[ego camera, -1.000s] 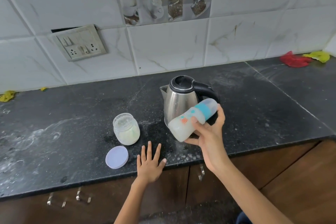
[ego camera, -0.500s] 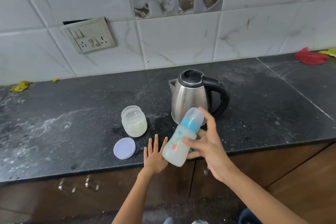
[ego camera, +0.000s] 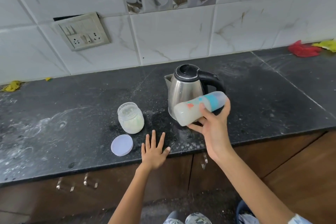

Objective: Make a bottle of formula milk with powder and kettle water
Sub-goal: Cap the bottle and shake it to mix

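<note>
My right hand (ego camera: 212,127) grips a baby bottle (ego camera: 197,110) with a blue collar and clear cap. The bottle lies nearly sideways in the air, cap to the right, full of cloudy white milk. It hangs just in front of a steel kettle (ego camera: 185,90) with a black lid and handle. My left hand (ego camera: 154,149) rests flat on the black counter (ego camera: 72,114) near its front edge, fingers spread, holding nothing. An open glass jar of white powder (ego camera: 131,117) stands left of the kettle. Its pale lid (ego camera: 122,145) lies flat in front of it.
White powder smears streak the counter at the left. A switch and socket plate (ego camera: 82,32) sits on the tiled wall. Red and yellow cloths (ego camera: 307,50) lie at the back right, a yellow scrap (ego camera: 12,85) at the far left. Brown cabinets run below.
The bottle has swung from tilted upright near the counter edge back up to nearly sideways in front of the kettle. My left hand has stayed flat on the counter.
</note>
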The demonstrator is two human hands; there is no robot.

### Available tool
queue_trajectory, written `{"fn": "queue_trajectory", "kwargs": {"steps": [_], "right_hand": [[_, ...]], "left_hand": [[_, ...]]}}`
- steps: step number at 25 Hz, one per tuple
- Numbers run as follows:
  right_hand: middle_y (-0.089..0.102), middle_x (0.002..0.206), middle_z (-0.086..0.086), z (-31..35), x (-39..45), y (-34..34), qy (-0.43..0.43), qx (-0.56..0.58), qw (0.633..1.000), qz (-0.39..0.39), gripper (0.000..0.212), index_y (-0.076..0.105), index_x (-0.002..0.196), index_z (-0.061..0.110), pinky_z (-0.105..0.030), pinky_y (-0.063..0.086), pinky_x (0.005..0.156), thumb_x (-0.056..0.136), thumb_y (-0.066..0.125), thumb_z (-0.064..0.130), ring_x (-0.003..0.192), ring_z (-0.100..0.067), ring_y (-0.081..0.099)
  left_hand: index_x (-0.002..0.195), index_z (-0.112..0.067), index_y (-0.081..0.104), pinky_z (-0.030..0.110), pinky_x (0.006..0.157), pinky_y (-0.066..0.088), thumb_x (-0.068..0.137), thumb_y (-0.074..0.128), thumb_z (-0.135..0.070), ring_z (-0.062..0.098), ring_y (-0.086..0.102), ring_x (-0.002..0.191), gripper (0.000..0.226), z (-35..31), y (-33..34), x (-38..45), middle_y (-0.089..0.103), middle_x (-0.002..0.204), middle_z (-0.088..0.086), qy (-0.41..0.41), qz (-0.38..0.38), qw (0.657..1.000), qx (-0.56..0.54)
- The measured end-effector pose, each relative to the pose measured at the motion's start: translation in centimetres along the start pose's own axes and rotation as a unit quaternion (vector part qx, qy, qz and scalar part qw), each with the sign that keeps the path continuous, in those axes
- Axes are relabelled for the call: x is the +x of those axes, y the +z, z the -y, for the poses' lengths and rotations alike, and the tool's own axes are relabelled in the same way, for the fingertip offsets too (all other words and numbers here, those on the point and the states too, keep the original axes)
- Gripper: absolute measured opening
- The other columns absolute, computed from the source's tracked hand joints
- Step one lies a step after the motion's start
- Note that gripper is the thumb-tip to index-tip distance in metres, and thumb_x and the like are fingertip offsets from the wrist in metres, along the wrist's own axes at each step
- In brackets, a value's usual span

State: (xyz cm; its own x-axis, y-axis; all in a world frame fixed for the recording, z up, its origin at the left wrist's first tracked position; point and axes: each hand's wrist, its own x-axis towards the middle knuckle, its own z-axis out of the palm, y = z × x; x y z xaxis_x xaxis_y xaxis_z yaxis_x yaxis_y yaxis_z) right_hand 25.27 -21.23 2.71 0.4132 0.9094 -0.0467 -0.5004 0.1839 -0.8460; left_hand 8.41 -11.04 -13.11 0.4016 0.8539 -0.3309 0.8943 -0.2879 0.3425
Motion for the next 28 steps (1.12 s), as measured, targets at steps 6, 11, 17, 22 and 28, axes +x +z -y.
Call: {"fn": "queue_trajectory", "kwargs": {"steps": [6,11,17,22,28], "right_hand": [[0.061,0.128,-0.010,-0.4,-0.7,-0.2,0.014,-0.019,0.999,0.042,0.080,0.033,0.142,0.044,-0.047,0.061,0.067,0.081,0.074,0.012,0.108,-0.028,0.069],[0.065,0.123,-0.003,-1.1,-1.6,0.1,0.054,-0.093,0.988,0.111,0.087,0.032,0.138,0.054,-0.044,0.061,0.066,0.077,0.078,0.013,0.109,-0.023,0.068],[0.061,0.126,-0.009,-0.9,-0.3,0.0,0.027,-0.028,0.999,0.011,0.078,0.027,0.143,0.046,-0.049,0.061,0.069,0.088,0.069,0.011,0.108,-0.027,0.068],[0.068,0.121,-0.006,-1.3,-0.4,-0.1,0.051,-0.032,0.997,0.051,0.084,0.036,0.141,0.041,-0.042,0.061,0.063,0.072,0.081,0.022,0.101,-0.025,0.072],[0.071,0.116,-0.005,-0.8,-0.9,0.0,0.087,-0.078,0.989,0.090,0.083,0.038,0.139,0.041,-0.041,0.061,0.062,0.069,0.081,0.030,0.100,-0.027,0.072]], "left_hand": [[0.148,-0.040,-0.010,0.045,0.117,-0.009,0.097,0.028,-0.055,0.022,-0.023,0.145,0.066,0.3,0.3,0.1,-0.024,0.157,-0.004,-0.010,-0.012,1.000,0.021],[0.150,-0.035,-0.002,0.044,0.118,-0.006,0.096,0.031,-0.054,0.022,-0.018,0.146,0.066,0.1,0.7,0.0,-0.017,0.160,-0.002,-0.033,-0.020,0.997,0.063],[0.149,-0.036,-0.008,0.046,0.116,-0.010,0.097,0.031,-0.053,0.023,-0.023,0.145,0.067,0.1,0.2,0.0,-0.023,0.158,-0.002,-0.005,-0.011,1.000,0.005],[0.150,-0.034,-0.006,0.046,0.117,-0.008,0.098,0.031,-0.051,0.022,-0.022,0.145,0.066,0.4,0.6,0.2,-0.021,0.158,-0.002,-0.017,-0.025,0.999,0.040],[0.140,-0.047,-0.019,0.045,0.117,-0.008,0.094,0.031,-0.057,0.021,-0.024,0.145,0.069,0.3,0.8,0.1,-0.026,0.155,-0.009,-0.032,-0.026,0.998,0.055]]}}
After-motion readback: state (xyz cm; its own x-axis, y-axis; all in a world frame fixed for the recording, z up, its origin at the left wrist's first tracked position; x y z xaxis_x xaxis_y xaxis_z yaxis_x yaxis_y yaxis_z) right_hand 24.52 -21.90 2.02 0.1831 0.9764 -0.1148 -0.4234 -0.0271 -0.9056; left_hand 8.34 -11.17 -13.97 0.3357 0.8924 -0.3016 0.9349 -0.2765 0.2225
